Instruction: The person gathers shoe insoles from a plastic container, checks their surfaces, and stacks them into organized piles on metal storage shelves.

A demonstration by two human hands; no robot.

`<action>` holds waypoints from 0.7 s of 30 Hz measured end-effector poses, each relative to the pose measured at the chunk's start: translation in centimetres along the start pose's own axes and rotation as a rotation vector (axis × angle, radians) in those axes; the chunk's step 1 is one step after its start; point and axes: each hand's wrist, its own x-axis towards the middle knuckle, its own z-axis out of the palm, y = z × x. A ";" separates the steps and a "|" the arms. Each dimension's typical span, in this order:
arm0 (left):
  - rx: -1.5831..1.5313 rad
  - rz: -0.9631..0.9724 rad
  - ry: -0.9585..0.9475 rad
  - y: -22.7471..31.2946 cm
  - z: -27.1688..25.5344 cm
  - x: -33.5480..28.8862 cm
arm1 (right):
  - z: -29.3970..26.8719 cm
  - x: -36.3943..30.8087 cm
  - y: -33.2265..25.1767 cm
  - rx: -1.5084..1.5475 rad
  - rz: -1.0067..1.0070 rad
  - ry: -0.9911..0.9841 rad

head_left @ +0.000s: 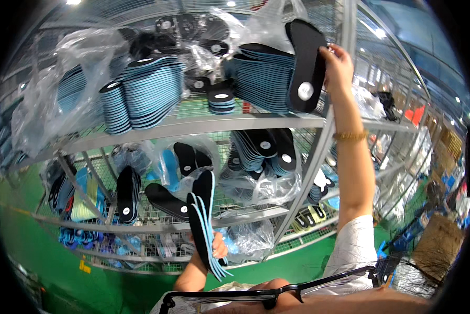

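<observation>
My left hand (217, 247) is closed around a few black insoles (202, 220) with light-blue undersides, held upright in front of the middle shelf. Up at the right end of the top shelf, my right hand (339, 67) pinches the edge of a single black insole (305, 68) with a round white mark near its heel. That insole stands upright, its black face toward me, right beside a tall stack of blue-edged insoles (263, 78). Whether it touches the stack, I cannot tell.
More insole stacks (150, 89) and clear plastic bags (83, 52) fill the metal rack. Its top shelf edge (208, 124) and right-hand post (318, 157) lie close to my arms. Cardboard boxes (438, 243) sit at the right. Black glasses (276, 295) cross the bottom of view.
</observation>
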 end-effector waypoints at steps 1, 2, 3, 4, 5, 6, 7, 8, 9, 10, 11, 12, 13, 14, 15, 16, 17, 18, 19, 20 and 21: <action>0.039 0.003 -0.010 0.8 0.1 -0.4 | 0.9 2.3 -0.1 -0.099 -0.014 -0.057; 0.073 0.008 -0.001 1.4 0.3 -0.8 | 1.4 4.2 -0.2 -0.198 -0.031 -0.111; 0.118 0.021 0.010 1.9 1.0 -1.1 | 1.8 6.1 -0.1 -0.282 0.050 -0.244; 0.176 0.034 0.021 2.6 2.3 -1.3 | 2.6 7.5 -0.5 -0.352 0.120 -0.378; 0.230 0.045 0.035 3.0 3.5 -1.6 | 3.4 8.4 -0.4 -0.455 0.088 -0.411; 0.254 0.075 0.064 3.1 3.7 -2.2 | 3.9 7.8 -1.2 -0.469 0.075 -0.533; 0.284 0.105 0.106 3.2 4.3 -2.7 | 4.4 7.7 -1.3 -0.333 0.130 -0.661; 0.307 0.132 0.142 3.2 4.5 -3.1 | 4.9 7.7 -1.4 -0.199 0.186 -0.786; 0.335 0.150 0.176 3.1 5.1 -3.2 | 5.5 7.6 -1.9 -0.188 0.177 -0.800; 0.338 0.177 0.190 2.9 5.2 -3.9 | 6.2 7.4 -2.5 -0.177 0.167 -0.894; 0.341 0.195 0.188 2.9 5.1 -4.4 | 7.0 7.4 -2.7 -0.168 0.156 -0.987; 0.338 0.213 0.184 2.9 4.9 -4.8 | 7.6 7.7 -2.6 -0.168 0.152 -0.996; 0.324 0.220 0.184 2.8 4.6 -5.1 | 8.4 8.2 -2.4 -0.249 0.126 -1.037; 0.357 0.226 0.176 2.9 4.5 -5.3 | 9.2 8.6 -2.6 -0.329 0.094 -1.074; 0.385 0.235 0.167 2.9 4.5 -5.4 | 10.0 8.3 -3.1 -0.397 0.124 -1.017; 0.401 0.237 0.159 2.8 4.2 -5.7 | 10.5 8.6 -2.8 -0.399 0.113 -1.023; 0.434 0.256 0.149 2.6 4.2 -5.8 | 11.2 8.9 -1.7 -0.724 -0.042 -0.966; 0.439 0.264 0.143 2.6 4.0 -5.7 | 11.8 9.2 -0.2 -1.040 -0.195 -0.883; 0.444 0.272 0.136 2.7 4.0 -5.7 | 12.0 9.9 1.4 -1.076 -0.068 -0.924; 0.468 0.238 0.118 2.9 3.6 -6.0 | 12.0 10.7 3.1 -1.112 0.059 -0.963; 0.498 0.204 0.102 3.2 3.5 -6.3 | 11.8 11.6 5.1 -1.223 -0.082 -0.967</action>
